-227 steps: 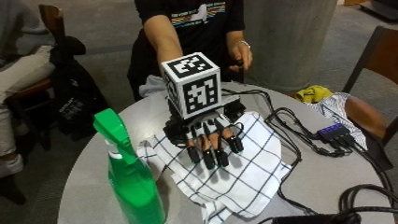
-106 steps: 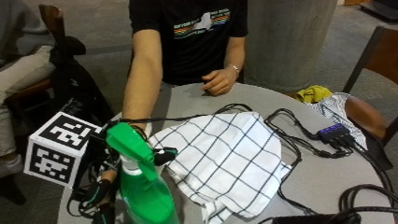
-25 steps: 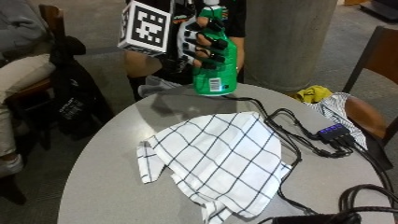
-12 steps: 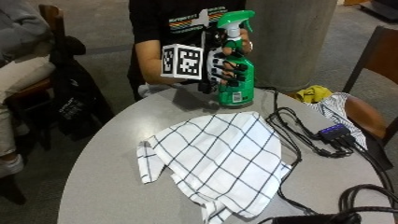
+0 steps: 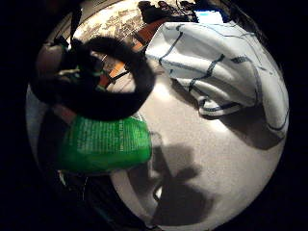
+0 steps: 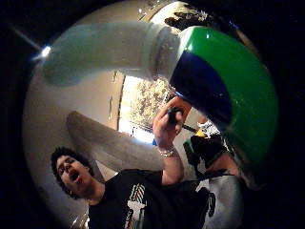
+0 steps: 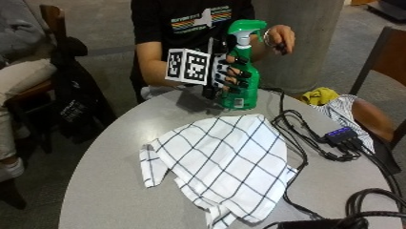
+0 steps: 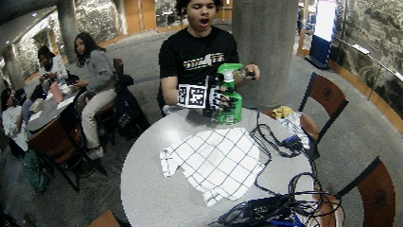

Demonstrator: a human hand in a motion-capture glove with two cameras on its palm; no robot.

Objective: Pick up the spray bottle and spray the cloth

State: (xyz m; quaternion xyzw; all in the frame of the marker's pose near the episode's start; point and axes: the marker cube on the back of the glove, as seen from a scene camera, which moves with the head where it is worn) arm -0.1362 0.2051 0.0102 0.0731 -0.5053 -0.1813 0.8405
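The gloved right hand [image 7: 229,76] is wrapped around the body of a green spray bottle [image 7: 244,71], its black fingers [image 7: 239,72] curled across the front of the label. The bottle stands upright and is held just above the far edge of the round grey table [image 7: 107,181], its base close to the surface (whether it touches cannot be told from the outside view). Its green trigger head is at the top, with the nozzle turned to the right in the scene.

The white cloth with a dark check [image 7: 218,162] lies crumpled in the middle of the table, nearer the camera than the bottle and apart from it; its far edge comes close under the bottle's base. One corner of it trails off to the left.

The person's bare left hand [image 7: 279,39] is raised to the right of the bottle's head, apart from it, fingers loosely bent.

To the right of the cloth black cables [image 7: 298,138] loop over the table, running to a small hub with blue lights [image 7: 339,137] near the right edge.

From the little-finger side of the palm, the bottle's green body [image 5: 103,144] sits close against the hand, with the cloth [image 5: 221,67] lying on the grey tabletop beyond it.
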